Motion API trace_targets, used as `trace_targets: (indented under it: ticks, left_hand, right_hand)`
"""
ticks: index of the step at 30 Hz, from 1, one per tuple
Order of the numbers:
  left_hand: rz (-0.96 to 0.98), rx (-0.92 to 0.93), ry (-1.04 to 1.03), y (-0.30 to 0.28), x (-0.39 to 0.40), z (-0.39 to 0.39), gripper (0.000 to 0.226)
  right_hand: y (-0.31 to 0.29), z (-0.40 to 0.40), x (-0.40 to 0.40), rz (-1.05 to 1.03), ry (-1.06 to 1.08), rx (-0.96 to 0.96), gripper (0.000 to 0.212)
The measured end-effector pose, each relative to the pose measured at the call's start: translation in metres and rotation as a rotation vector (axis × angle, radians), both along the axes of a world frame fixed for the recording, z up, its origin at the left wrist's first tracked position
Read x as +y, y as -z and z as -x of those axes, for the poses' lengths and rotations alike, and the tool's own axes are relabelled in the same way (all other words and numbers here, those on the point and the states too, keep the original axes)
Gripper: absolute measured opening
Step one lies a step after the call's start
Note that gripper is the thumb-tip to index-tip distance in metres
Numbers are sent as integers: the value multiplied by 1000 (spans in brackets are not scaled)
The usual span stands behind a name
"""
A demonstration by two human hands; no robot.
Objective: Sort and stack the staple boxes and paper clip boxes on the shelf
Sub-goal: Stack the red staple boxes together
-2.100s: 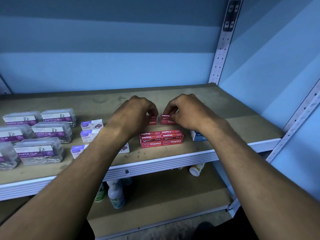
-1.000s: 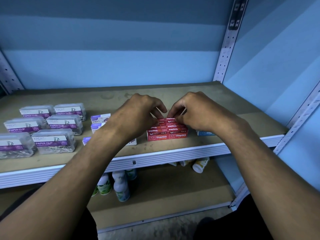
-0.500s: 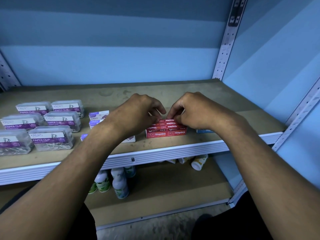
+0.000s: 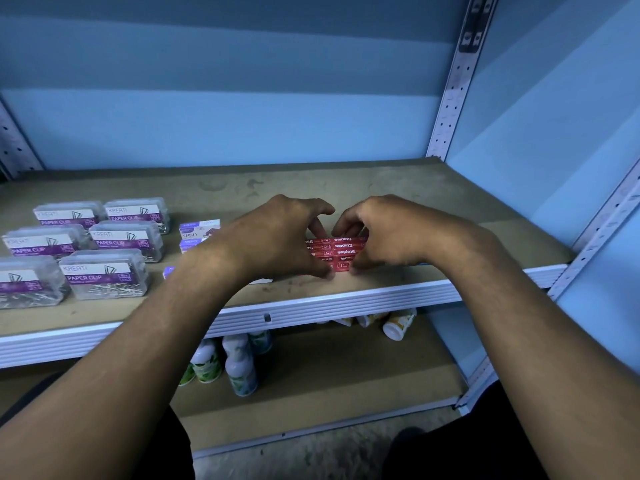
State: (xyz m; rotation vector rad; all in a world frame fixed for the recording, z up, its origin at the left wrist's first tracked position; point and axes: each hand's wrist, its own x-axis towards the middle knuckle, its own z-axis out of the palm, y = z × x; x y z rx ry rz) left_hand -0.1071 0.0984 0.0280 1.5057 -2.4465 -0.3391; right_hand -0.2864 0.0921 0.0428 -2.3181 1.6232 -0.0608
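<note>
From the head camera, the red staple boxes (image 4: 335, 252) formed a low stack with white "Staples" lettering, near the front edge of the shelf (image 4: 381, 188). The left hand (image 4: 277, 237) and right hand (image 4: 388, 233) gripped the stack from either side. Left of the stack lay purple staple boxes (image 4: 199, 228) and clear paper clip boxes (image 4: 104, 271). Behind it the board was bare.

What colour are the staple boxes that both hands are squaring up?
Red with white lettering; the staple boxes show best in the head view, the only one given.
</note>
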Motion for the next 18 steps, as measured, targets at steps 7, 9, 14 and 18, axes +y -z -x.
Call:
trace_targets:
  ticks: [7, 9, 14, 18]
  left_hand:
    - [24, 13, 10, 1, -1, 1, 80]
    - [27, 16, 13, 2, -2, 1, 79]
    - [36, 29, 23, 4, -4, -1, 78]
    - [59, 80, 32, 5, -5, -10, 79]
  right_hand:
    - [3, -4, -2, 48, 30, -6, 48]
    - [3, -4, -3, 51, 30, 0, 49]
    - [1, -6, -2, 26, 18, 24, 53]
    - [-1, -6, 1, 2, -1, 12, 67]
